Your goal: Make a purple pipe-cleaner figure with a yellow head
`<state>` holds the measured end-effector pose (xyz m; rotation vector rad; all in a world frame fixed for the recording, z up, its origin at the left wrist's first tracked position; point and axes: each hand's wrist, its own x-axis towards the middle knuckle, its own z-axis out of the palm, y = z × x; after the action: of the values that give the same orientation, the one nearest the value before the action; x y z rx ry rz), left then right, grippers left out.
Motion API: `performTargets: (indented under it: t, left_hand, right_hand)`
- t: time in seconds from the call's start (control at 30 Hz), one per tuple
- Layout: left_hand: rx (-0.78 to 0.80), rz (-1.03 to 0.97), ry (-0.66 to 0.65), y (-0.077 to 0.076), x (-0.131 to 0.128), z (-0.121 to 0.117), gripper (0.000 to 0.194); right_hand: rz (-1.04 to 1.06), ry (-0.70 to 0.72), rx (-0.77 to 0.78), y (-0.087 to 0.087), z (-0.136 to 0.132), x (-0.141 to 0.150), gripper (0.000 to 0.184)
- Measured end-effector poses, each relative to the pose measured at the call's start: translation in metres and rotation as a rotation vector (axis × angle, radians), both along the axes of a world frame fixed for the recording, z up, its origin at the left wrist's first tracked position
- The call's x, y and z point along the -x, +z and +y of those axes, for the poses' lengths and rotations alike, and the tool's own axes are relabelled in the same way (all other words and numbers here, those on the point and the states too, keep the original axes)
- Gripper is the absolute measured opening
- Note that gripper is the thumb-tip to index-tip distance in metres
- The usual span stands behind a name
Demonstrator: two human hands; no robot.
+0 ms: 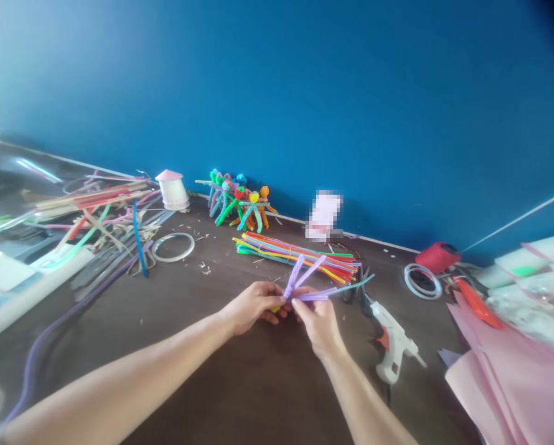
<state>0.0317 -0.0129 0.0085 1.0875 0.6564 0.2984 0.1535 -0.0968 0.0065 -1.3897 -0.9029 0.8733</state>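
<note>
My left hand and my right hand meet over the dark table, both closed on one purple pipe cleaner figure. Two purple ends stick up from it in a V, while others point right beside a light blue strand. A bit of yellow shows under my left fingers; the rest of the figure is hidden by the fingers. Just beyond my hands lies a bundle of coloured pipe cleaners. Farther back, against the wall, several finished-looking pipe cleaner figures stand in a cluster.
A white glue gun lies right of my hands, near dark-handled scissors. Pink sheets, a red spool and a tape ring are at right. Loose strips and another ring occupy the left. A blue wall rises behind.
</note>
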Motion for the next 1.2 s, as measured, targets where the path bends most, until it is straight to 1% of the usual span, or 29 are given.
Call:
performTargets:
  t: [0.17,0.33,0.43,0.6,0.73,0.93,1.07,1.2]
  left_hand:
    - [0.022,-0.009,-0.010,0.000,0.001,0.002,0.020]
    - [0.049,-0.015,-0.025,-0.002,0.001,0.004,0.020]
    - [0.042,-0.011,-0.017,-0.003,0.001,0.003,0.019]
    - [-0.025,-0.015,-0.013,-0.004,0.000,0.001,0.020]
    - [-0.030,-0.010,-0.004,-0.003,-0.001,0.000,0.023]
    - [-0.038,-0.004,-0.003,-0.002,-0.003,-0.001,0.023]
    - [-0.016,0.011,0.030,-0.001,-0.004,-0.002,0.019]
    - [0.010,0.046,0.047,0.000,-0.007,-0.002,0.016]
  right_hand:
    - [0.036,0.006,0.028,-0.004,0.000,0.000,0.011]
    - [0.052,0.027,0.026,-0.009,0.000,-0.002,0.008]
    - [0.013,0.015,0.017,-0.007,0.001,-0.002,0.007]
    - [0.001,0.003,0.034,0.000,0.001,0.001,0.011]
    - [0.002,-0.004,0.036,0.000,0.001,0.001,0.009]
    - [-0.077,0.001,0.037,-0.004,0.002,-0.001,0.006]
    - [-0.091,0.006,0.016,-0.002,0.002,-0.001,0.003]
    - [-0.202,0.011,-0.002,0.001,0.001,-0.003,0.006]
